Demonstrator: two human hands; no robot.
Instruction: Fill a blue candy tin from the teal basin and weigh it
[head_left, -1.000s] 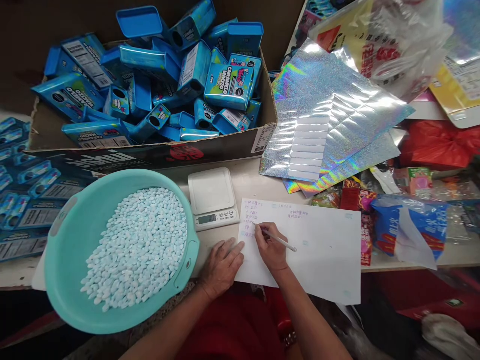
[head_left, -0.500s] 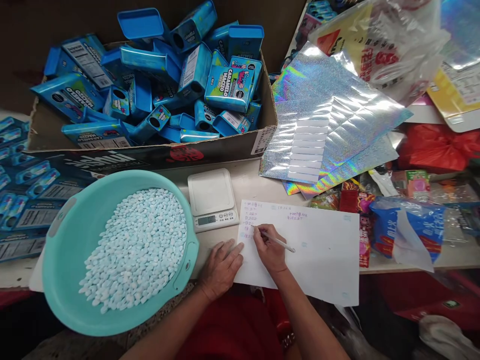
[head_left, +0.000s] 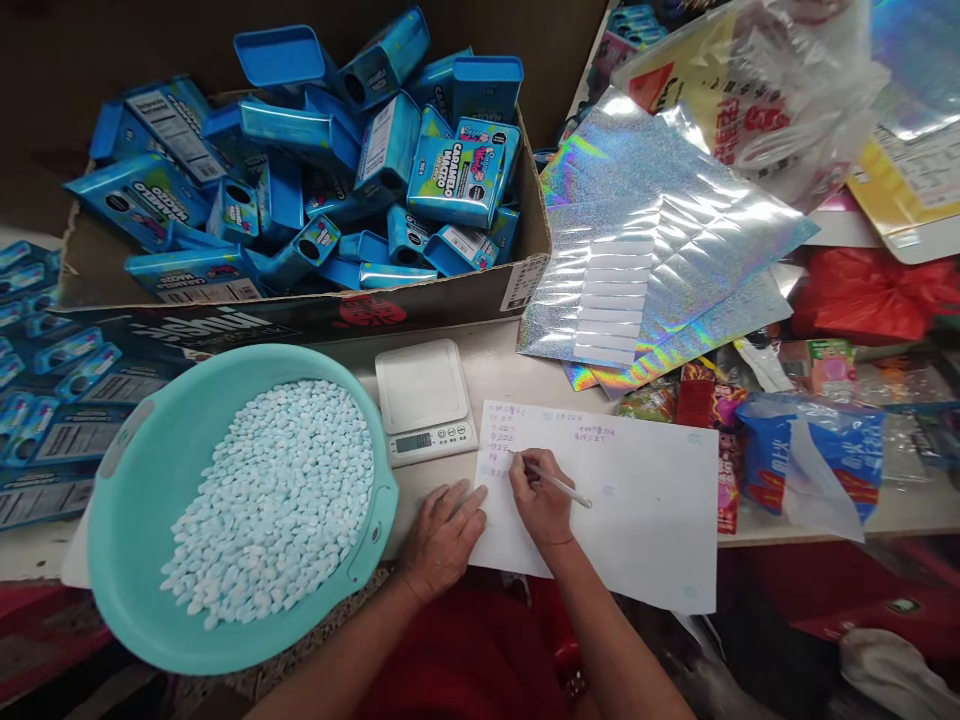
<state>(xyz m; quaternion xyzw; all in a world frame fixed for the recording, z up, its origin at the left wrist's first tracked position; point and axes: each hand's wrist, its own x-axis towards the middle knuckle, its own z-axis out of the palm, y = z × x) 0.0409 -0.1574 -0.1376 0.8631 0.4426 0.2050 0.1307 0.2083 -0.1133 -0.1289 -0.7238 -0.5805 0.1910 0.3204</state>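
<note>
My right hand [head_left: 541, 497] is closed on a slim pale pen [head_left: 570, 488], with its tip on the written lines at the left of a white paper sheet [head_left: 645, 530]. My left hand [head_left: 441, 535] lies flat with its fingers stretched, the fingertips at the paper's left edge. Just beyond the left hand is a white digital scale [head_left: 421, 385] with an empty pan; its display is too small to read surely. A teal basin [head_left: 120, 540] of pale blue and white candies [head_left: 270, 500] stands to the left of that hand.
A cardboard box [head_left: 442, 305] at the back holds many blue candy tins [head_left: 457, 170]. More blue packs [head_left: 67, 410] lie at the far left. Holographic sheets [head_left: 697, 240] lie behind the paper. On the right are a blue plastic packet [head_left: 772, 450] and a red bag [head_left: 870, 300].
The pen tip has shifted slightly right along a written line, where a little more writing shows. My left hand stays in place. The whole view has shifted slightly.
</note>
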